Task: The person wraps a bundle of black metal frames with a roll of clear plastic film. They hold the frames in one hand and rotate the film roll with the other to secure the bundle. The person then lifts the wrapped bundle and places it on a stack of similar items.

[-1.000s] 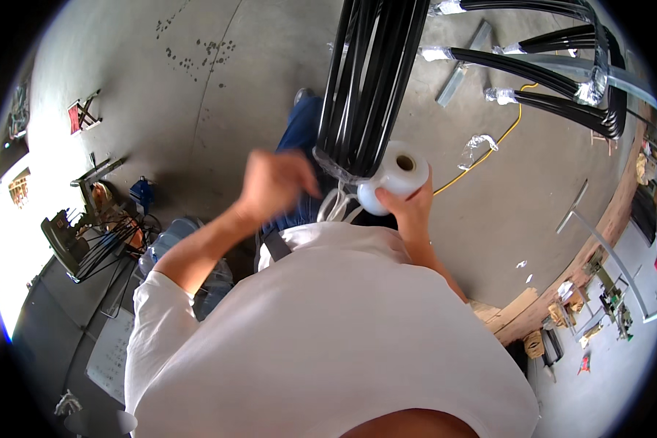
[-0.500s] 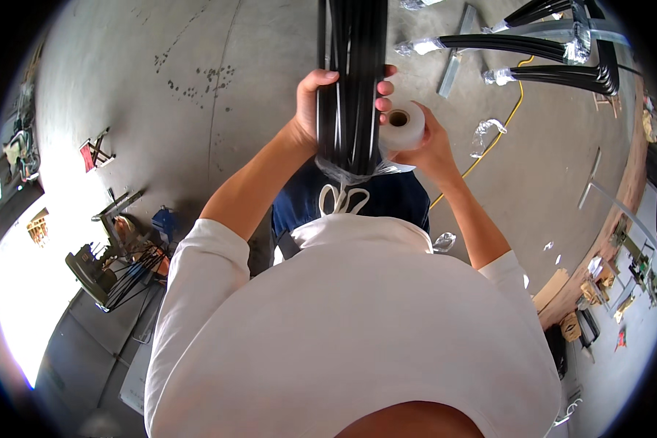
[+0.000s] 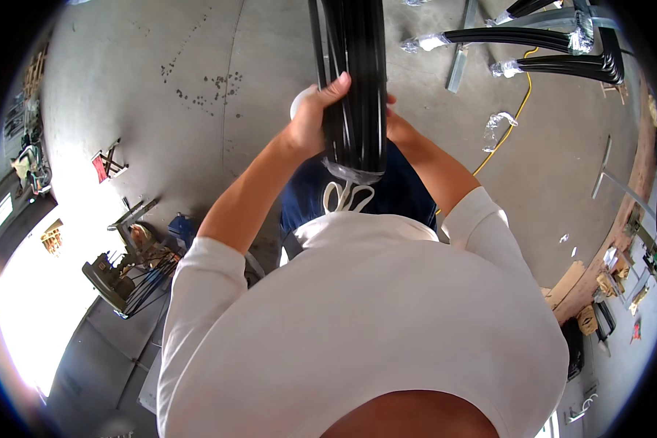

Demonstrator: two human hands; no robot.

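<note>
Head view: the left hand (image 3: pixel 310 124) now grips the white film roll (image 3: pixel 298 104), carried round from the right side of the black rod bundle (image 3: pixel 354 80). The right hand (image 3: pixel 399 125) is hidden behind it; its grip cannot be told. Wrapping appears under way.

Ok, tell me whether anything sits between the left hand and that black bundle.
Nothing visible does. The left hand is already wrapped around the bundle of black strips, fingers over its front. A white roll shows just behind that hand, on its left, not between the two.
</note>
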